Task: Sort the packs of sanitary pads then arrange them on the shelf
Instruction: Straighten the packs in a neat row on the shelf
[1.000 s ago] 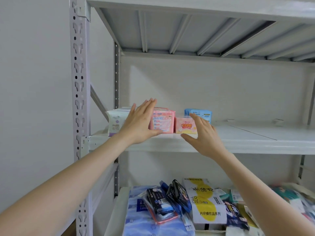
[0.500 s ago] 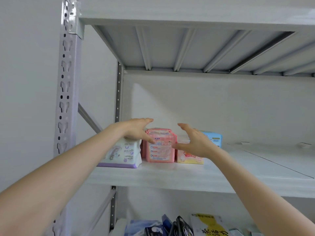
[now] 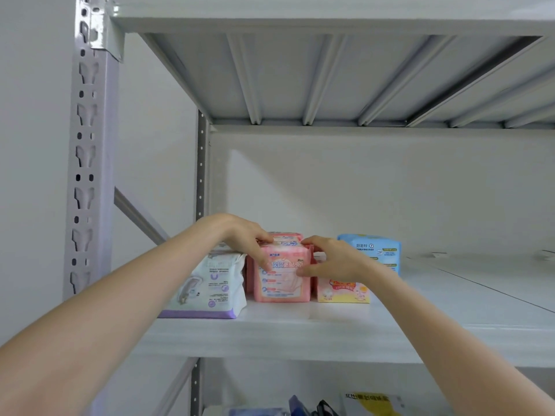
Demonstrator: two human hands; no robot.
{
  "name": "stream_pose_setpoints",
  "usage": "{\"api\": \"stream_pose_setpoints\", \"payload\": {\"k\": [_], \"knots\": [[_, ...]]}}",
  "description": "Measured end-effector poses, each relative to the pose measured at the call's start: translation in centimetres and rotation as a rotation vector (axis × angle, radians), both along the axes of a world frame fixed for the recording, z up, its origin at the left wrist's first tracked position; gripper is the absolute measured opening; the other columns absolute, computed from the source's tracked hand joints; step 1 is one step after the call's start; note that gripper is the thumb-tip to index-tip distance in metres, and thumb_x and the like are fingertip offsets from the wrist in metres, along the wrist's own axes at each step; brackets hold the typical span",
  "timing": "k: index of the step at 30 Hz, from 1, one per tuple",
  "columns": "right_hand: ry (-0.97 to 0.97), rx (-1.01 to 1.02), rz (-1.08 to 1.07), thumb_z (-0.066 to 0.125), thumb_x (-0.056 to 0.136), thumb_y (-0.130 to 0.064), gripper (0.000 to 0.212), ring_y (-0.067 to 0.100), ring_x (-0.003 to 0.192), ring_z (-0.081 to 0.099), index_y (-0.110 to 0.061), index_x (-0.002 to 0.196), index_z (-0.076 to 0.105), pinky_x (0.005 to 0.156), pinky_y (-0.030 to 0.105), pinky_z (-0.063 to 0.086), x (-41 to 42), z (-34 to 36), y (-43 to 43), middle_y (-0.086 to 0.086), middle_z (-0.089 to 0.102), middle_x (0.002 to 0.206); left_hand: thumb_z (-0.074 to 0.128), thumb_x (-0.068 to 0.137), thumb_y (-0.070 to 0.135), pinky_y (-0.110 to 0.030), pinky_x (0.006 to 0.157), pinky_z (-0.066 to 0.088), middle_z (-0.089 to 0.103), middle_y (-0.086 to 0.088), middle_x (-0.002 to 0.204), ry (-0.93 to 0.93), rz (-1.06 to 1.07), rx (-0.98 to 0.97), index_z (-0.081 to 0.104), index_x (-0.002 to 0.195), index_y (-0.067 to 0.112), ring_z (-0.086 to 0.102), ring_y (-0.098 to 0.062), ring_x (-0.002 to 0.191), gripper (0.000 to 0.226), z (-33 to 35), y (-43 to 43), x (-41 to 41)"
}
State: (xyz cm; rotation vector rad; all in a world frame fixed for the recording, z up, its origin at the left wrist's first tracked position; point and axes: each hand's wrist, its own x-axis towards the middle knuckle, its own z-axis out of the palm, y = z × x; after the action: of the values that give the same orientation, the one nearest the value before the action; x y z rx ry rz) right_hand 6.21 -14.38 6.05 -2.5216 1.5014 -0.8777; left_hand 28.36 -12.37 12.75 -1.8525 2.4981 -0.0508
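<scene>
Standing upright on the shelf (image 3: 330,331), toward its left end and set back from the front edge, the pink pack (image 3: 282,280) is the item in hand. The left hand (image 3: 246,241) comes over the pack's top left corner, fingers curled down its left side and front. The right hand (image 3: 333,261) takes the top right corner, fingers hooked over the top, thumb pressed on the front face. Both hands grip the pack; neither is spread flat. Its base appears to rest on the shelf.

Neighbours: a white and purple pack (image 3: 210,283) stands just beside its left side, nearer the shelf's left end. A small yellow pack (image 3: 342,291) sits just beside its right side. A blue pack (image 3: 378,253) stands behind that one, toward the back edge. A pink edge shows behind the held pack; whether it is a separate pack cannot be told.

Governing relation: the pack lies directly between the two hands, broad face to the front edge, in a tight row. It looks about as tall as it is wide, so no long axis can be named. Both hands are equally near.

Judgement: any shift should run straight toward the front or back edge, since a sideways twist risks disturbing the yellow pack. Further goods (image 3: 369,400) show on the level below, so sorting looks unfinished.
</scene>
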Motion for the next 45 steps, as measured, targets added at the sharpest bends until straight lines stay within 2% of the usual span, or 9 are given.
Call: {"api": "stream_pose_setpoints", "payload": {"k": [4, 10, 22, 25, 29, 33, 36, 41, 45], "knots": [[0.0, -0.025, 0.004, 0.072, 0.075, -0.056, 0.077, 0.01, 0.109, 0.048, -0.03, 0.14, 0.042, 0.086, 0.025, 0.042, 0.4, -0.1, -0.3, -0.008, 0.052, 0.135, 0.066, 0.083, 0.053, -0.032, 0.116, 0.023, 0.027, 0.006, 0.157, 0.037, 0.005, 0.02, 0.026, 0.152, 0.026, 0.027, -0.015, 0.143, 0.084, -0.1, -0.2, 0.5], [0.013, -0.042, -0.024, 0.072, 0.072, -0.059, 0.077, 0.015, 0.119, 0.05, -0.031, 0.139, 0.043, 0.097, 0.034, 0.045, 0.7, -0.3, -0.4, -0.006, 0.054, 0.133, 0.067, 0.084, 0.049, -0.029, 0.111, 0.023, 0.028, 0.006, 0.156, 0.082, 0.022, 0.016, 0.026, 0.151, 0.028, 0.028, -0.016, 0.142, 0.081, -0.3, -0.2, 0.6], [0.051, -0.112, -0.101, 0.069, 0.073, -0.062, 0.077, 0.018, 0.099, 0.058, -0.031, 0.137, 0.042, 0.085, 0.036, 0.051, 1.1, -0.5, 0.6, -0.004, 0.059, 0.126, 0.066, 0.087, 0.039, -0.033, 0.111, 0.033, 0.038, 0.002, 0.15, 0.042, 0.026, -0.066, 0.032, 0.149, 0.022, 0.04, -0.019, 0.133, 0.073, -0.6, 1.3, -0.8], [-0.049, -0.116, -0.07, 0.066, 0.077, -0.061, 0.073, 0.019, 0.107, 0.057, -0.03, 0.139, 0.042, 0.084, 0.031, 0.048, 0.4, -0.3, 1.6, -0.004, 0.054, 0.136, 0.067, 0.086, 0.039, -0.03, 0.108, 0.034, 0.037, 0.001, 0.151, 0.086, -0.007, -0.135, 0.03, 0.149, 0.02, 0.041, -0.019, 0.134, 0.076, -0.8, 2.1, -1.1], [-0.215, -0.15, -0.05, 0.062, 0.082, -0.058, 0.074, 0.017, 0.133, 0.043, -0.025, 0.144, 0.038, 0.096, 0.023, 0.032, -2.0, 0.2, 3.4, -0.003, 0.046, 0.146, 0.071, 0.082, 0.047, -0.024, 0.111, 0.02, 0.02, 0.005, 0.16, 0.272, -0.111, -0.222, 0.019, 0.153, 0.022, 0.022, -0.014, 0.145, 0.092, -1.0, 4.0, -1.4], [-0.429, -0.101, -0.039, 0.067, 0.082, -0.051, 0.071, 0.012, 0.135, 0.04, -0.027, 0.144, 0.04, 0.109, 0.033, 0.034, -5.2, 0.3, 5.4, -0.002, 0.046, 0.145, 0.073, 0.078, 0.05, -0.017, 0.104, 0.015, 0.015, 0.01, 0.161, 0.47, -0.232, -0.198, 0.015, 0.154, 0.025, 0.016, -0.008, 0.146, 0.099, -2.0, 6.0, -2.8], [-0.533, -0.032, -0.002, 0.068, 0.083, -0.047, 0.071, 0.009, 0.135, 0.039, -0.026, 0.144, 0.039, 0.106, 0.03, 0.035, -7.8, -0.3, 6.5, -0.002, 0.044, 0.147, 0.075, 0.074, 0.051, -0.02, 0.108, 0.02, 0.016, 0.01, 0.16, 0.582, -0.264, -0.134, 0.012, 0.154, 0.029, 0.02, -0.008, 0.145, 0.104, -3.5, 6.8, -4.1], [-0.608, 0.074, 0.001, 0.069, 0.083, -0.045, 0.075, 0.012, 0.135, 0.041, -0.024, 0.147, 0.036, 0.098, 0.026, 0.032, -11.8, -1.9, 7.5, 0.0, 0.042, 0.149, 0.076, 0.071, 0.057, -0.022, 0.109, 0.022, 0.016, 0.013, 0.16, 0.554, -0.224, -0.176, 0.012, 0.154, 0.032, 0.019, -0.009, 0.145, 0.108, -6.6, 6.6, -6.5], [-0.601, 0.157, 0.015, 0.073, 0.078, -0.043, 0.084, 0.013, 0.136, 0.04, -0.02, 0.148, 0.033, 0.106, 0.028, 0.033, -14.3, -2.8, 7.4, 0.002, 0.043, 0.149, 0.074, 0.072, 0.058, -0.026, 0.117, 0.016, 0.014, 0.012, 0.161, 0.444, -0.184, -0.176, 0.01, 0.154, 0.029, 0.013, -0.008, 0.147, 0.109, -6.9, 5.5, -7.5]]}}
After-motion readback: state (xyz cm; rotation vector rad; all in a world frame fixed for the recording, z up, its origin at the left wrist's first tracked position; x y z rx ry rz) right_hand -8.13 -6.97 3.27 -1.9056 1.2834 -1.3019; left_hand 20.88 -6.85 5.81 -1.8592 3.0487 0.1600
